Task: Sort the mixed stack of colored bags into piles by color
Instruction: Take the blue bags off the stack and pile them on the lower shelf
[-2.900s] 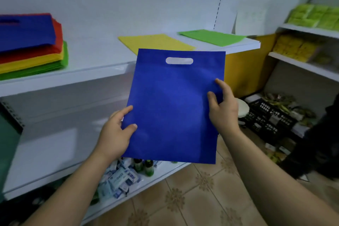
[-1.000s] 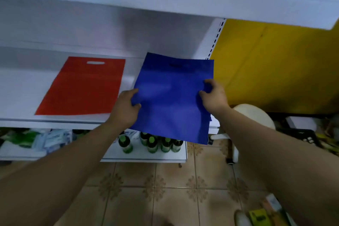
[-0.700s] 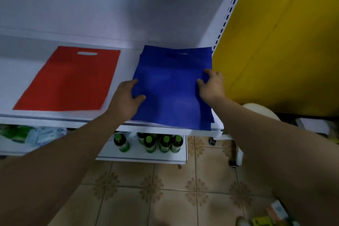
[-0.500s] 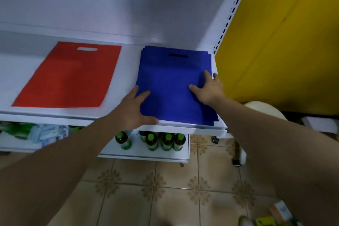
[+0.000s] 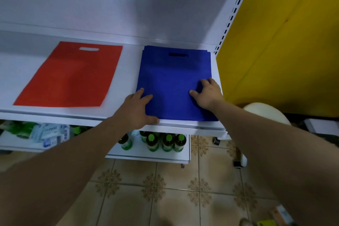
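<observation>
Directly beneath the fingers [image 5: 205, 83], a pile of blue bags [image 5: 174, 79] is lying flat on the white shelf [image 5: 128, 71], its cut-out handle pointing away from the fingertips. The left hand [image 5: 136, 110] is pressing down on the pile's near left corner. Its fingers [image 5: 139, 92] are lying straight and close together on the fabric, while the thumb is resting along the shelf's front edge. The right hand [image 5: 209, 95] is pressing on the right side of the pile, its fingers spreading flat and wide and holding nothing (neither hand is curling round the fabric). Beyond the fingertips, at the far right corner of the pile, the edges of lower bags are showing slightly staggered.

Left of the left fingers, a red bag [image 5: 71, 75] is lying flat with its handle slot also at the far end; a bare strip of shelf is separating it from the blue pile. Right of the right fingers, a slotted white upright [image 5: 236, 5] is rising beside a yellow panel [image 5: 275, 42]. Below the fingers, green-capped bottles [image 5: 167, 142] are standing in a row on a lower shelf [image 5: 146, 154], and packets [image 5: 49, 132] are lying further left. Patterned floor tiles [image 5: 165, 189] are showing beneath both forearms.
</observation>
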The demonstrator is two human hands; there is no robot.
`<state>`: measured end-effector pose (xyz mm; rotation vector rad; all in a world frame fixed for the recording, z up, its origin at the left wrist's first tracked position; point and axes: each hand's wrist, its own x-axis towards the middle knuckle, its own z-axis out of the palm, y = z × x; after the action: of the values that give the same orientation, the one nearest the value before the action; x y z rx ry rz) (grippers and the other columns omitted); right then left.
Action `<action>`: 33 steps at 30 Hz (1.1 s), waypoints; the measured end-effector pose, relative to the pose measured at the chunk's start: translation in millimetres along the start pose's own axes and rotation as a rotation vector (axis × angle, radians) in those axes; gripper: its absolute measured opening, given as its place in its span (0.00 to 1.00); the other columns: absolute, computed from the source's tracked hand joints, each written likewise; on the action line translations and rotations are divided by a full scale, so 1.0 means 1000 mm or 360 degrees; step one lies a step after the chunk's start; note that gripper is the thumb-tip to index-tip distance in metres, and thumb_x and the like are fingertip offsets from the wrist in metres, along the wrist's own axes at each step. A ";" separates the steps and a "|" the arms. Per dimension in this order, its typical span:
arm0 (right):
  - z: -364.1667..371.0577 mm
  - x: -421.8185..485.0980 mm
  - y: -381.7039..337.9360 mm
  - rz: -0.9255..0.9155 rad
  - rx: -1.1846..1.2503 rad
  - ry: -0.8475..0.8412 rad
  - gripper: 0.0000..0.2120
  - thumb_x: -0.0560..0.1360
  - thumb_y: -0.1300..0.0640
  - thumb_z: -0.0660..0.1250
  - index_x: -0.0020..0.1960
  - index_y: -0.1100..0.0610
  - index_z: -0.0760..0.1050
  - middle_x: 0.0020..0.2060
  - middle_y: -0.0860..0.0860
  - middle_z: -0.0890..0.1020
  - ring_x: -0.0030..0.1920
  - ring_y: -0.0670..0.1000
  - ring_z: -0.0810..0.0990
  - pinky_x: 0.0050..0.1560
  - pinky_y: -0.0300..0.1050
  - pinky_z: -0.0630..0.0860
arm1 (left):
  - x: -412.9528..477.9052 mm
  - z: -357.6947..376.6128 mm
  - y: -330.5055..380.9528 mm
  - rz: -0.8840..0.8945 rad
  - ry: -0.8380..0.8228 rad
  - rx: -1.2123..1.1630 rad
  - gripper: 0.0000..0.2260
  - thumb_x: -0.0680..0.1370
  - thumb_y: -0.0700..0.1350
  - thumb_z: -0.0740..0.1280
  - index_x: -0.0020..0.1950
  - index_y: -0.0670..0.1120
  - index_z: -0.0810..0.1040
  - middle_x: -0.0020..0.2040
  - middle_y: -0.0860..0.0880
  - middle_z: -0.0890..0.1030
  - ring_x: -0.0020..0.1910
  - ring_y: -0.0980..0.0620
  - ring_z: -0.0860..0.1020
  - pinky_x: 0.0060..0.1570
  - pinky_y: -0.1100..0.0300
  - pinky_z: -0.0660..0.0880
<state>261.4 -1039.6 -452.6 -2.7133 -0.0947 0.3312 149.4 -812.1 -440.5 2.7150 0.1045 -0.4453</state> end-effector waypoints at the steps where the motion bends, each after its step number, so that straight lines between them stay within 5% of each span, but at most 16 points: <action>1: -0.003 -0.002 -0.002 0.0000 -0.0017 0.0017 0.33 0.77 0.39 0.60 0.76 0.54 0.57 0.76 0.55 0.56 0.75 0.57 0.55 0.73 0.51 0.57 | -0.002 -0.003 0.000 -0.0010 -0.0008 -0.0017 0.43 0.70 0.63 0.69 0.78 0.50 0.52 0.78 0.47 0.45 0.76 0.45 0.48 0.74 0.51 0.51; 16: -0.102 -0.163 -0.110 -0.0175 -0.0098 0.0079 0.34 0.79 0.40 0.57 0.77 0.57 0.54 0.76 0.56 0.59 0.74 0.57 0.61 0.70 0.50 0.62 | -0.149 -0.107 -0.006 0.0086 0.0123 -0.0140 0.34 0.75 0.57 0.68 0.76 0.49 0.59 0.77 0.47 0.57 0.75 0.49 0.57 0.73 0.54 0.55; 21: -0.125 -0.252 -0.184 -0.0288 -0.0140 0.0221 0.31 0.79 0.40 0.59 0.75 0.57 0.60 0.71 0.57 0.66 0.68 0.59 0.68 0.66 0.51 0.68 | -0.250 -0.153 -0.028 0.0171 0.0305 -0.0114 0.32 0.75 0.54 0.69 0.75 0.47 0.62 0.76 0.47 0.61 0.74 0.49 0.59 0.70 0.59 0.56; 33: -0.180 -0.376 -0.411 -0.0829 -0.0185 0.0412 0.31 0.78 0.43 0.61 0.75 0.58 0.60 0.72 0.58 0.67 0.70 0.58 0.66 0.66 0.48 0.65 | -0.432 -0.300 -0.126 0.0051 0.0731 -0.0135 0.30 0.76 0.54 0.67 0.75 0.48 0.61 0.76 0.48 0.61 0.74 0.49 0.61 0.69 0.58 0.59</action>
<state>-66.3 -774.9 -46.7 -2.6881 -0.7462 -0.1828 -188.3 -585.4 -84.9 2.6787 0.1970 0.1947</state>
